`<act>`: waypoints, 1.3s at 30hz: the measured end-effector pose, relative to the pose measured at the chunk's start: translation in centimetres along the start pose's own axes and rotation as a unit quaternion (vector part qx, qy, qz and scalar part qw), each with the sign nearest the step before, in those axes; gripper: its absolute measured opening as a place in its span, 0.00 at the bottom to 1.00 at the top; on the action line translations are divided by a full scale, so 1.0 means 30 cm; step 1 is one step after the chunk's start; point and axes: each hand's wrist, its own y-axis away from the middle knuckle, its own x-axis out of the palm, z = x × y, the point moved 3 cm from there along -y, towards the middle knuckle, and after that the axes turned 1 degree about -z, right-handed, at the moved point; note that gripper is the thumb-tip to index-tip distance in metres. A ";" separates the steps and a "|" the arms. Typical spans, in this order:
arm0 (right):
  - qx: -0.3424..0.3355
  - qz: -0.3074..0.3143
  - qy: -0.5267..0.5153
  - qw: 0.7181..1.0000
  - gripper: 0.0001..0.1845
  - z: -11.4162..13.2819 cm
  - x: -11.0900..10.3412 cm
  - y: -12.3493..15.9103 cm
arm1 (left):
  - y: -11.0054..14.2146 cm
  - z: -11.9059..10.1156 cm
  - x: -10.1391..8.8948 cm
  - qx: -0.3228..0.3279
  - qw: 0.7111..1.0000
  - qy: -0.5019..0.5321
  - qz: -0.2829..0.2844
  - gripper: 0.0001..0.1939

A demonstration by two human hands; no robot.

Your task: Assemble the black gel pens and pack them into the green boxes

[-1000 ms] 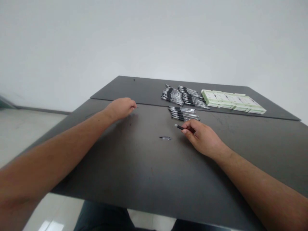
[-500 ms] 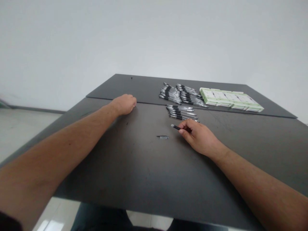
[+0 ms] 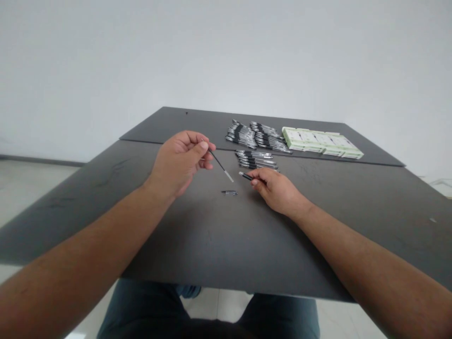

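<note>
My left hand (image 3: 179, 162) is raised above the dark table, pinching a thin black pen refill (image 3: 221, 165) with a silver tip between thumb and fingers. My right hand (image 3: 277, 190) rests low near the table and grips a short black pen barrel (image 3: 246, 176) by its end. Between the two hands a small black-and-silver pen part (image 3: 229, 192) lies on the tabletop. Just beyond my right hand lies a row of assembled black pens (image 3: 256, 159).
Two larger piles of pens (image 3: 242, 134) lie on the far panel of the dark table (image 3: 176, 127), beside a stack of pale green and white boxes (image 3: 319, 142). A seam divides the table's panels. My legs show below its near edge, with a white wall behind.
My left hand has lifted off the table and now holds the refill up. My right hand has shifted left with the barrel. The whole view has tilted slightly.
</note>
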 end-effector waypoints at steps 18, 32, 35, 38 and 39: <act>-0.004 0.018 -0.010 1.000 0.11 0.034 -0.003 0.012 | 0.018 0.065 -0.021 -0.040 0.992 0.102 -0.065 0.07; 0.000 0.022 -0.002 1.000 0.11 0.035 -0.003 0.011 | 0.020 0.070 -0.021 -0.048 0.992 0.095 -0.070 0.07; 0.000 0.021 0.000 1.000 0.11 0.034 -0.002 0.010 | 0.020 0.071 -0.023 -0.054 0.992 0.089 -0.072 0.08; 0.002 0.024 0.002 1.000 0.11 0.035 -0.003 0.010 | 0.020 0.074 -0.026 -0.047 0.992 0.087 -0.072 0.09; 0.003 0.025 0.002 1.000 0.11 0.036 -0.003 0.011 | 0.020 0.075 -0.027 -0.046 0.993 0.087 -0.071 0.09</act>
